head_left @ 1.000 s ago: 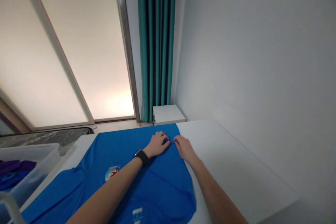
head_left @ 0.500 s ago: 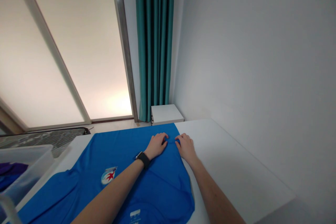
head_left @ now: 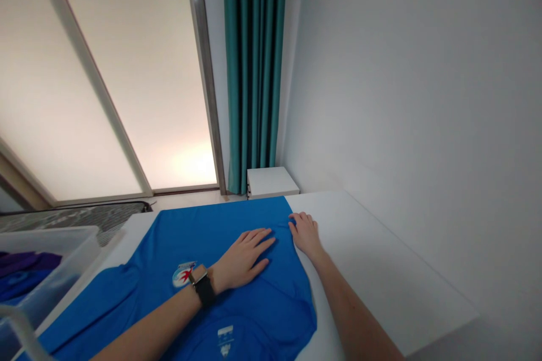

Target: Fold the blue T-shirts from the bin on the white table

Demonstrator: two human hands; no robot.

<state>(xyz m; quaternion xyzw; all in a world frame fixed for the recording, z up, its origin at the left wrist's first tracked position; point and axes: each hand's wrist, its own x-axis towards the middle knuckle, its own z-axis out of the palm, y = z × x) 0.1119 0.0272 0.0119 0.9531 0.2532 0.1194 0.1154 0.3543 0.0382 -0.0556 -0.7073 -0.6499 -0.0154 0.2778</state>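
Blue tee: here it is, spread out on the counter under L grip (head_left: 243,259), R side edge at R grip (head_left: 305,232); neckline nearer the wearer than either grip, straight edge beyond both.
Handling: prob. light, soft & limp, no fragility to speak of; thin knit by the look, so likely creases easily & may slide a bit on the smooth top.
Where to hold: side edge by R grip looks the best pinch pt; shoulders, nearer the wearer than L grip, should take a hold OK too.
L grip: fingers spread, palm down flat on the fabric, nothing pinched.
R grip: fingertips right on the edge, fingers curled; can't tell if they're closed on cloth or just pressing.
Prints: round badge (head_left: 181,276) L of L grip, partly behind the watch (head_left: 205,290); pale neck print (head_left: 226,338) nearer the wearer.
Counter (head_left: 381,282): white, smooth, bare stretch R of R grip.
Bin (head_left: 76,232): clear plastic, well L of L grip, purple & blue cloth (head_left: 29,262) inside.
Room: white cabinet (head_left: 273,180) & green curtain (head_left: 256,79) beyond both grips; frosted door (head_left: 139,79) far L; pale wall (head_left: 402,96) off R.
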